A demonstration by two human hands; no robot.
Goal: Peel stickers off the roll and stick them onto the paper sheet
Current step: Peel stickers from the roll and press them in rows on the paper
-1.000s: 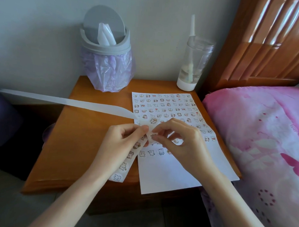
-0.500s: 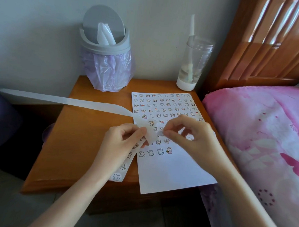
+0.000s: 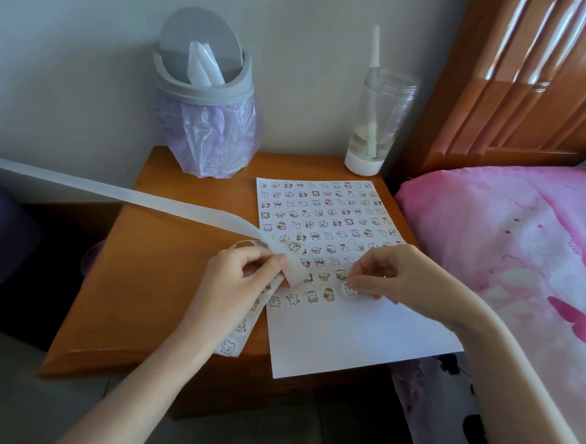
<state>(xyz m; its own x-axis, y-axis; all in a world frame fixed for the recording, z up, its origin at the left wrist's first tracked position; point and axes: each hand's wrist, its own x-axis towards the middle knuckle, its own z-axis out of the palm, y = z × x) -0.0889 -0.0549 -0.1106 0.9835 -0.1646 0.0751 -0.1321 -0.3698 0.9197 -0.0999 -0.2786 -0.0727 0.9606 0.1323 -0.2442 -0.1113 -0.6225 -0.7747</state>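
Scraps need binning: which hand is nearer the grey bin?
Left. The left hand grips the sticker strip in front of the bin; the right hand pinches a sticker farther right.

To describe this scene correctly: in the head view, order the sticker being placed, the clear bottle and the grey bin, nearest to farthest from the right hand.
1. Sticker: held by the right hand, over the paper sheet.
2. Clear bottle: behind it, back right.
3. Grey bin: back left.

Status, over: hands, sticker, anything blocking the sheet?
Left hand grips strip. Right hand pinches sticker against sheet, end of bottom row. Nothing blocking.
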